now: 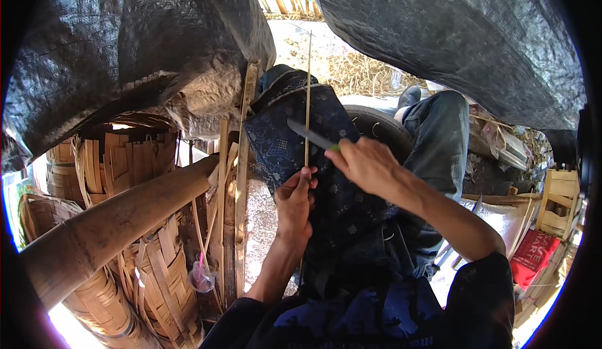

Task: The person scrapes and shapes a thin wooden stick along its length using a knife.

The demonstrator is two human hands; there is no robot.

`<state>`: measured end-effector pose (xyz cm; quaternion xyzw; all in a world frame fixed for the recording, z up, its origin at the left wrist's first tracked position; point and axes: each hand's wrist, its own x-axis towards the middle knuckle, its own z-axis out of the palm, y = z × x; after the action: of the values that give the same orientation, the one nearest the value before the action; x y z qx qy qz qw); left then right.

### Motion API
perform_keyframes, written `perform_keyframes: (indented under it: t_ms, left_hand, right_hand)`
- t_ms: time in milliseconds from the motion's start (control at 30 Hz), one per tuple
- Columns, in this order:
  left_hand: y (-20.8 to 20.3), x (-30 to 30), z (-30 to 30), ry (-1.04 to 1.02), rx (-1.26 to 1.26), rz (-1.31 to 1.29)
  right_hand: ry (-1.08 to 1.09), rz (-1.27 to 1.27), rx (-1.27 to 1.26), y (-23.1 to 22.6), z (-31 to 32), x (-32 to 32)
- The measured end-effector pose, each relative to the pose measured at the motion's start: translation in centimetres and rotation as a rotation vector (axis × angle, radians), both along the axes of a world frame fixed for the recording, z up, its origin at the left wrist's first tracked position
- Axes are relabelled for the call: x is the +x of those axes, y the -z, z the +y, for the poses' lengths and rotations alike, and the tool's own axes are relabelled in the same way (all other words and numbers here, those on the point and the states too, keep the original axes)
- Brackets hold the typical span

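Note:
A thin bamboo strip (308,108) stands away from me over my lap, its near end pinched in my left hand (296,202). My right hand (364,164) is closed round the green handle of a knife (311,137), most of the handle hidden by the fingers. The grey blade points to the left and crosses the strip a little beyond my left hand. Whether blade and strip touch, I cannot tell. Beneath both hands a dark blue patterned cloth (342,192) covers my left leg.
To the left a thick bamboo pole (119,230) slants past woven bamboo baskets (157,280). An upright bamboo post (241,180) stands beside my left knee. Dark tarpaulins (439,29) hang overhead. A clear plastic cup (202,277) hangs low left; a red bag (534,258) lies right.

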<state>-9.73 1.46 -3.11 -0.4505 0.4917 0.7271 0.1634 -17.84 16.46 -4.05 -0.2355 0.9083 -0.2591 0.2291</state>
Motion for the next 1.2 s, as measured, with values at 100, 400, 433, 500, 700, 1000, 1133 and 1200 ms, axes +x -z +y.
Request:
perform_keyframes:
  t_ms: [100, 400, 433, 500, 700, 1000, 1133, 1200]
  left_hand:
    - [0.1, 0.0, -0.2, 0.006, -0.006, 0.002]
    - [0.2, -0.1, -1.8, 0.035, 0.173, 0.033]
    - [0.1, -0.1, -1.7, 0.037, 0.196, 0.031]
    - [0.0, 0.0, -1.6, 0.044, 0.178, 0.049]
    - [0.3, -0.4, -1.2, 0.089, 0.023, 0.052]
    - [0.6, 0.4, -0.8, 0.095, 0.008, 0.041]
    - [0.3, 0.0, -0.9, 0.068, 0.004, 0.038]
    - [0.2, 0.1, -1.2, 0.073, 0.013, 0.044]
  right_hand:
    - [0.042, 0.079, -0.055, 1.6, -0.1, -2.2]
    - [0.002, 0.131, -0.239, 1.6, -0.3, -2.2]
    - [0.001, 0.048, -0.233, 1.0, 0.0, -1.7]
    - [-0.021, 0.015, -0.214, 1.0, 0.4, -0.8]
    - [-0.059, -0.005, -0.093, 1.1, -0.1, -0.5]
    - [-0.051, 0.055, -0.027, 2.1, -1.0, -1.9]
    - [-0.075, 0.250, -0.159, 3.7, -0.5, -4.7]
    - [-0.015, 0.066, -0.126, 2.7, -0.9, -4.7]
